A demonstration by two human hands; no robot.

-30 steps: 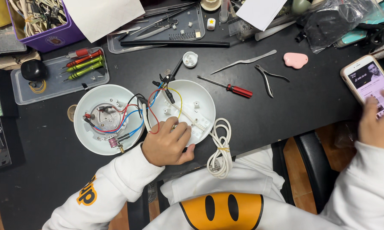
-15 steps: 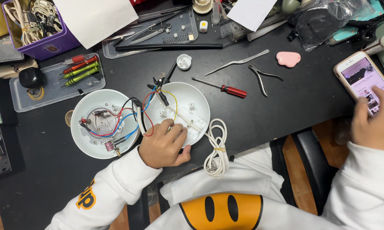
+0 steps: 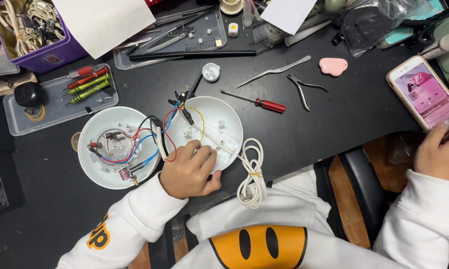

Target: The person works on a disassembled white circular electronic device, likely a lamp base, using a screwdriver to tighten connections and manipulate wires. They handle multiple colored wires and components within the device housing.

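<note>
Single head cam, looks steeply down, close over black desk & lap.

Two open shells lie side by side on the bench. A screwdriver lies behind them, a coiled cord to their right.

On the black counter two round white lamp housing halves lie side by side, joined by red, blue, black and yellow wires. The left hand rests curled on the near edge of the right housing half, beside a coiled white cord. The right hand grips a smartphone with a pink screen. A red-handled screwdriver, tweezers and small pliers lie beyond.
</note>
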